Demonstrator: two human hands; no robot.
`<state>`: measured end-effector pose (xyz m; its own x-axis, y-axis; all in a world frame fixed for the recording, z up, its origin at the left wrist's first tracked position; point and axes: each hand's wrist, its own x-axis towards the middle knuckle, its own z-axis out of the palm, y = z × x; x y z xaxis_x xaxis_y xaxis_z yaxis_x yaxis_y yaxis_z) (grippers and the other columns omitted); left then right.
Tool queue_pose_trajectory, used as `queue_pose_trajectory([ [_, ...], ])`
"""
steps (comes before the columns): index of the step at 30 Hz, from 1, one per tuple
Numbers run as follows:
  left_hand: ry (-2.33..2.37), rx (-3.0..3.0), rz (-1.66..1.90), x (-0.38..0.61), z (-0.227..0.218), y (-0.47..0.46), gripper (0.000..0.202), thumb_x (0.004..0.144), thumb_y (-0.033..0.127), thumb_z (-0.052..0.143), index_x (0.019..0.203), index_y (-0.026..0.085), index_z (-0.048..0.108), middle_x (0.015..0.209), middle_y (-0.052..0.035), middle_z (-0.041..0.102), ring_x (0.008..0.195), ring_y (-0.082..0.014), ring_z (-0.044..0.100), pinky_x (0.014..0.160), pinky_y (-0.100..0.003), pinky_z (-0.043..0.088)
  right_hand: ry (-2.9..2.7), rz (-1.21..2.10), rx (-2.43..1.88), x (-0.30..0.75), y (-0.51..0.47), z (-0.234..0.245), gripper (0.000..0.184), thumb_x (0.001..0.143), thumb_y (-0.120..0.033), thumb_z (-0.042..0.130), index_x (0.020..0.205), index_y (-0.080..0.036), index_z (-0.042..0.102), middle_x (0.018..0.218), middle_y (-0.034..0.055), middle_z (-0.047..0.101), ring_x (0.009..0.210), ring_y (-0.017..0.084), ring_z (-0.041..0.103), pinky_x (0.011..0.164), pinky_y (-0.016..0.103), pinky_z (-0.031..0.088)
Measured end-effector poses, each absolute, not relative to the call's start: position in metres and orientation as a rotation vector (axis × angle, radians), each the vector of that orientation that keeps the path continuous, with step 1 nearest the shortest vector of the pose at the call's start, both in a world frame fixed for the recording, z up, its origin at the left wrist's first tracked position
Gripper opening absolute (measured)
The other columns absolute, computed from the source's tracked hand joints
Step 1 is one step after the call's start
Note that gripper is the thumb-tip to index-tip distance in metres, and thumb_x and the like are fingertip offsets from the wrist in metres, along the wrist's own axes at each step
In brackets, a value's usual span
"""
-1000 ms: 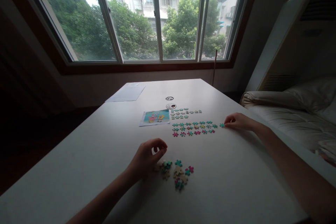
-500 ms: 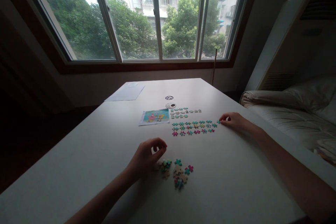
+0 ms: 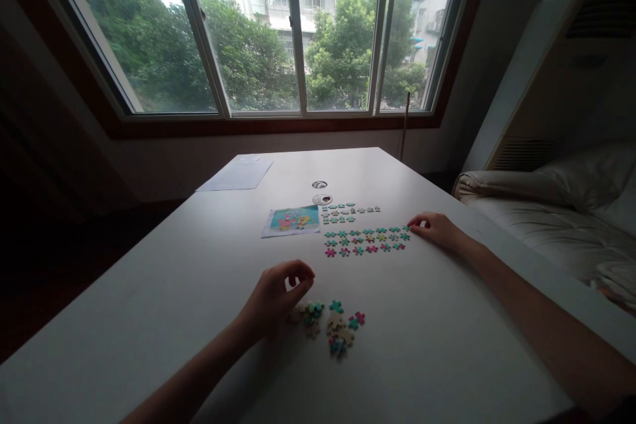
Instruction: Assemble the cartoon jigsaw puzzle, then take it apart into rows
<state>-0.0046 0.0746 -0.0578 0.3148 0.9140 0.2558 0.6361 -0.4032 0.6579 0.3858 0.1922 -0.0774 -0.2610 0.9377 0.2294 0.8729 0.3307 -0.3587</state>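
At the right end of the upper of several rows of puzzle pieces, my right hand pinches a teal puzzle piece that lies at or just over the table. My left hand is held above the near part of the table, its fingers curled and thumb close to the index fingertip. Whether anything is between them I cannot make out. Just below and right of it lies a loose pile of puzzle pieces, some showing tan backs. The left hand partly covers a few of them.
A printed cartoon picture lies left of the rows. Smaller rows of pale pieces and two round items are beyond. Paper sheets lie at the far left of the white table. A sofa stands right.
My right hand has moved slightly left, bringing the teal puzzle piece up to the end of the upper row. My left hand has stayed nearly still.
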Motion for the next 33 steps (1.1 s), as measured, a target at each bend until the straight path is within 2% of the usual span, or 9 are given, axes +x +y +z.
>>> queue_pose_trajectory([
  [11,1.32,2.298,0.824,-0.008,-0.047,0.07,0.01,0.077,0.018,0.051,0.076,0.017,0.061,0.07,-0.0015,0.061,0.065,-0.0131,0.052,0.059,-0.023,0.041,-2.233,0.159,-1.363,0.366,0.186,-0.064,0.023,0.077,-0.036,0.052,0.082,-0.018,0.066,0.085,0.0057,0.06,0.055,0.01,0.05,0.06,0.025,0.043],
  [16,1.075,2.509,0.62,-0.002,-0.045,0.062,0.016,0.078,0.014,0.052,0.088,0.02,0.062,0.083,-0.0038,0.061,0.081,-0.0171,0.051,0.07,-0.028,0.042,-2.358,0.331,-1.125,0.316,0.158,-0.048,0.019,0.08,-0.031,0.051,0.084,-0.017,0.064,0.086,0.0055,0.059,0.06,0.01,0.052,0.059,0.023,0.043],
  [20,1.007,2.614,0.464,0.006,-0.042,0.056,0.016,0.08,0.018,0.053,0.092,0.024,0.062,0.089,-0.0041,0.059,0.083,-0.0177,0.049,0.072,-0.029,0.042,-2.587,0.536,-0.91,0.275,0.124,-0.041,0.018,0.08,-0.031,0.053,0.086,-0.018,0.065,0.084,0.0043,0.059,0.062,0.009,0.052,0.059,0.021,0.042],
  [25,1.099,2.642,0.459,0.003,-0.039,0.058,0.016,0.08,0.017,0.052,0.092,0.023,0.061,0.09,-0.0044,0.059,0.083,-0.0185,0.049,0.072,-0.031,0.042,-2.75,0.746,-0.725,0.248,0.093,-0.034,0.025,0.07,-0.035,0.064,0.091,-0.022,0.065,0.089,0.0024,0.059,0.069,0.009,0.053,0.064,0.02,0.042],
  [33,1.153,2.628,0.606,-0.002,-0.041,0.064,0.015,0.081,0.015,0.048,0.086,0.019,0.062,0.083,-0.0051,0.061,0.079,-0.0179,0.05,0.069,-0.029,0.043,-2.695,0.925,-0.714,0.245,0.088,-0.033,0.016,0.07,-0.02,0.062,0.086,-0.017,0.063,0.089,0.0034,0.056,0.065,0.007,0.052,0.061,0.018,0.042],
])
